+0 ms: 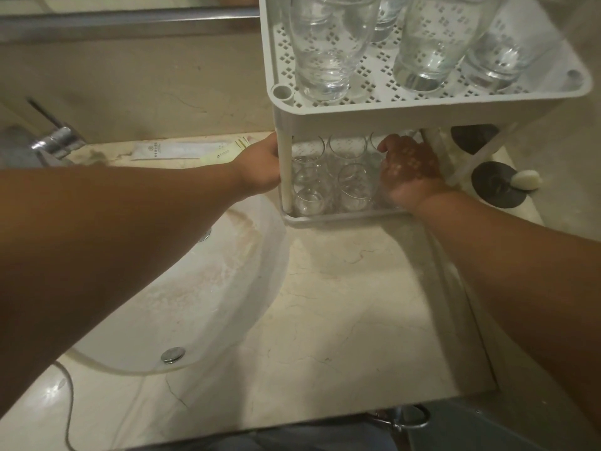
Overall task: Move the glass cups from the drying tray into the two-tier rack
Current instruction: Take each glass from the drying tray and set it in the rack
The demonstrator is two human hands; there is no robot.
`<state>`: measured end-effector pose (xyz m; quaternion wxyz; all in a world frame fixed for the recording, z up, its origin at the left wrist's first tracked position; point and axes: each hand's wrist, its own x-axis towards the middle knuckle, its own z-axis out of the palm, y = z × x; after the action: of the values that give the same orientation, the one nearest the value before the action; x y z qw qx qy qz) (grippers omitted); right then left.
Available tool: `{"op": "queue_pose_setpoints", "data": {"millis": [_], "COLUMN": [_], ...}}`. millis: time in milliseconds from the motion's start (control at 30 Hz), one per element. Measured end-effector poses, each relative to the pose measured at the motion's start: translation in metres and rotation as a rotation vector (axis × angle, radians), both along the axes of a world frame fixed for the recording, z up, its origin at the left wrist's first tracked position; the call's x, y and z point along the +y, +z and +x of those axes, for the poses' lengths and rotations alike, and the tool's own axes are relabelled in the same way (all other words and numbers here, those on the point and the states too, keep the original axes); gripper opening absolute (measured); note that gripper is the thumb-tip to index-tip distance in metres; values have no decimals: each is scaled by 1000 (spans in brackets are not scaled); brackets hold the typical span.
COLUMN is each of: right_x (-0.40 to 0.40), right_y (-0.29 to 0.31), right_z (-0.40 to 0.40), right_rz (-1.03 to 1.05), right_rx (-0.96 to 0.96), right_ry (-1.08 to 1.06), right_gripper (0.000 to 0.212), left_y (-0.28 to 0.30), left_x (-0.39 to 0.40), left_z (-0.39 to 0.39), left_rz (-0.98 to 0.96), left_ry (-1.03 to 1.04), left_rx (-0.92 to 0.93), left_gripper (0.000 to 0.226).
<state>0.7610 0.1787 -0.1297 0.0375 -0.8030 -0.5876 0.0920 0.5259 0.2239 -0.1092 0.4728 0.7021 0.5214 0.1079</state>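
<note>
Under the upper shelf of the white two-tier rack [429, 104], the right hand [411, 172] reaches into the lower tier among the small glass cups [353, 187]; its fingers curl down toward the glasses at the right side, but whether they grip one I cannot tell, since the hand's back hides them. Dots of light from the perforated shelf fall across that hand. The left hand [260, 166] is at the rack's front left post [286, 170], apparently curled round it, though its fingers are hidden behind the post. The small cups stand upright in rows on the lower tier, close together. Taller glasses [328, 47] stand on the top tier. The rack sits on a pale marble table [341, 320], just beside a white basin [201, 297] with a chrome tap [55, 141] behind it. Flat paper sachets [192, 149] lie near the wall, and to the right of the rack a white soap [526, 180] rests on a dark round dish [494, 185].
</note>
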Motion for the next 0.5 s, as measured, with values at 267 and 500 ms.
{"op": "queue_pose_setpoints", "data": {"millis": [267, 500], "right_x": [0, -12], "right_y": [-1, 0], "right_z": [2, -1], "right_rz": [16, 32], "right_rx": [136, 122], "right_ry": [-31, 14], "right_gripper": [38, 45], "left_y": [6, -2], "left_x": [-6, -4], "left_z": [1, -1], "left_rz": [-14, -151], "left_ry": [22, 154], "left_rx": [-3, -105], "left_gripper": [85, 39]}}
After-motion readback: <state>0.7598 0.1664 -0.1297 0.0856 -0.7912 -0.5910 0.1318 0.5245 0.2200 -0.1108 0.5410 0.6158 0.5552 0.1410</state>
